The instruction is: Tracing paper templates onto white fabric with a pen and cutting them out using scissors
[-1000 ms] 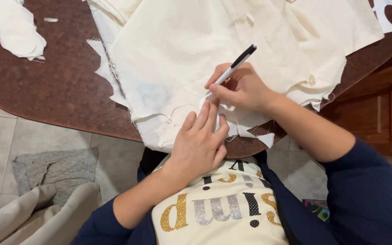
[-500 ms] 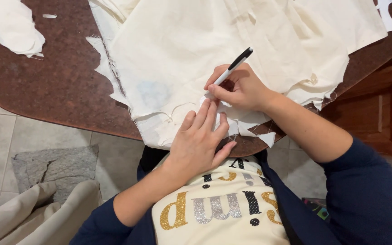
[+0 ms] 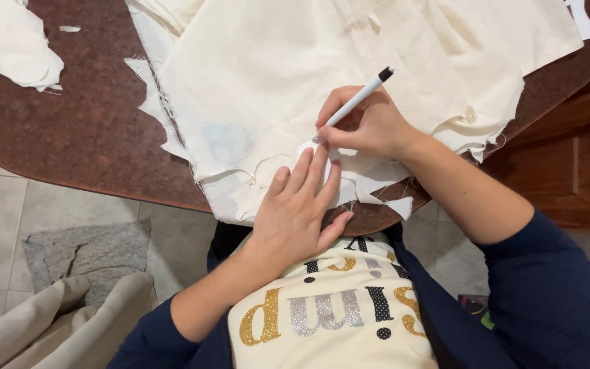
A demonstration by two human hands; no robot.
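Right hand (image 3: 370, 126): grip closed around a slim white pen with a black cap end (image 3: 354, 104), pinched between thumb and fingers. The pen slants up and to the right, black end uppermost, tip down on a small white paper piece (image 3: 349, 167) near the front edge of the cloth.

Left hand (image 3: 295, 215): grip open, holding nothing. Palm down, fingers stretched forward and lying flat on the white paper piece and the cloth, just below the pen tip. Fingertips (image 3: 319, 160) just beside the right hand; whether they touch it cannot be told.

Large sheet of cream woven fabric with frayed, uneven edges (image 3: 322, 61): spread flat over the middle and right of the surface, under both hands, its front edge hanging slightly past the rim. A faint bluish patch shows on it, left of the hands.

Dark reddish-brown speckled surface with a rounded edge (image 3: 69, 130): carries the fabric; bare at left.

Smaller heap of white cloth offcuts (image 3: 15, 48): upper left corner of the surface, well apart from the hands.

Pale tiled floor (image 3: 1, 212): below the surface at left. On it, a grey felt-like rag (image 3: 83, 249) and, nearer the camera, a beige folded cloth (image 3: 49, 328).

Brown wooden panelled cabinet (image 3: 575, 164): at right, beside the surface.
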